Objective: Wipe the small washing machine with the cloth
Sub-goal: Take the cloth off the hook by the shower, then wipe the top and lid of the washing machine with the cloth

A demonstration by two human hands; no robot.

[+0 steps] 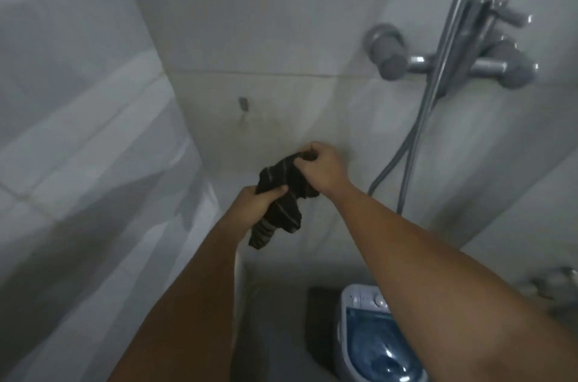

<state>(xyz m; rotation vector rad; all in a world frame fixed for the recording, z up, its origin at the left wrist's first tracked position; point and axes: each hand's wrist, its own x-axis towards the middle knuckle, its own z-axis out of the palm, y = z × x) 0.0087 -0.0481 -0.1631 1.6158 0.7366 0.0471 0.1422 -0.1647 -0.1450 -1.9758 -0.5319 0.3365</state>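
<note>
Both hands up at chest level w/ the cloth (278, 203) stretched between them. Left hand (261, 198) clenched round its middle, right hand (322, 167) pinching the upper end, loose tail dangling below the left fist. Cloth's long axis runs diagonal, upper right to lower left. Washing machine (372, 338) sits way down on the floor, well apart, below and to the right of the hands, so the wipe prob means a big reach down; right arm passes right over it, looks nearer. Machine's right side is hidden by that forearm, bottom cut off by the frame edge. Pic's blurry, controls unreadable.
</note>
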